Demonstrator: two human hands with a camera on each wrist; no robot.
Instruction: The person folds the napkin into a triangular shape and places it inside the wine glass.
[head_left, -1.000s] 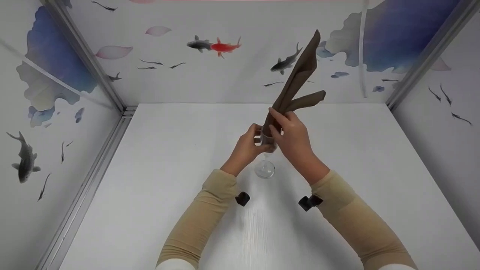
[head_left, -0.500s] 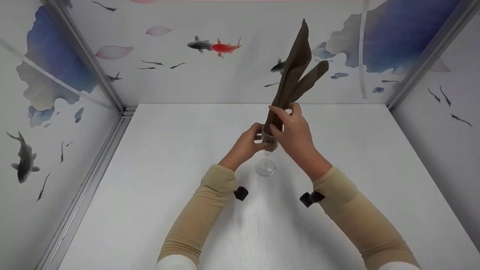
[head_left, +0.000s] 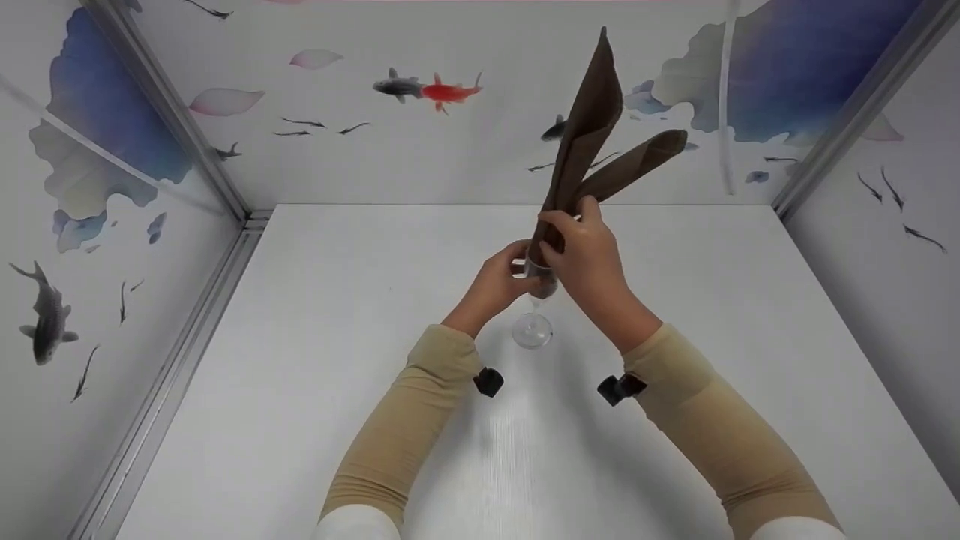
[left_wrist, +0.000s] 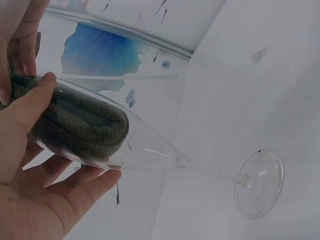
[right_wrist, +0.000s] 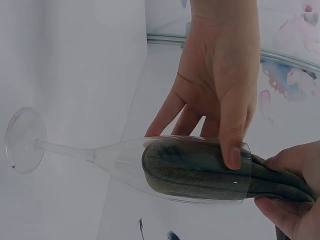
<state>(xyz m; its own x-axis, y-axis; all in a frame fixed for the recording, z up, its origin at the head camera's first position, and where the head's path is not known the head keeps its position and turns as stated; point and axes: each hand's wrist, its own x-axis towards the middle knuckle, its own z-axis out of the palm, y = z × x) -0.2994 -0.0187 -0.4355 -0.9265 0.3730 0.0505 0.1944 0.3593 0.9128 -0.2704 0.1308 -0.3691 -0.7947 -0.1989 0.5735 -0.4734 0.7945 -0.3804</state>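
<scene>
A brown cloth napkin point(head_left: 589, 135), folded into a long roll, stands with its rounded lower end inside a clear champagne flute point(right_wrist: 120, 162). Above the rim it parts into a tall pointed leaf and a shorter roll point(head_left: 637, 163) leaning right. My left hand point(head_left: 491, 283) holds the flute's bowl, thumb on the near side and fingers behind. With thumb and fingers my right hand point(head_left: 592, 259) pinches the napkin just over the rim. The stem and round foot point(left_wrist: 259, 184) of the flute show below, free of both hands.
A white table point(head_left: 337, 390) lies under the hands. Behind it rises a white back wall point(head_left: 450, 157) printed with fish and petals, and side walls with metal corner rails point(head_left: 180, 120) flank it. Small black cameras point(head_left: 489, 382) sit at both wrists.
The napkin's tall leaf has swung left and stands more upright. Its shorter roll rose, then spread out further to the right. Both hands keep their holds, with the flute moved slightly away.
</scene>
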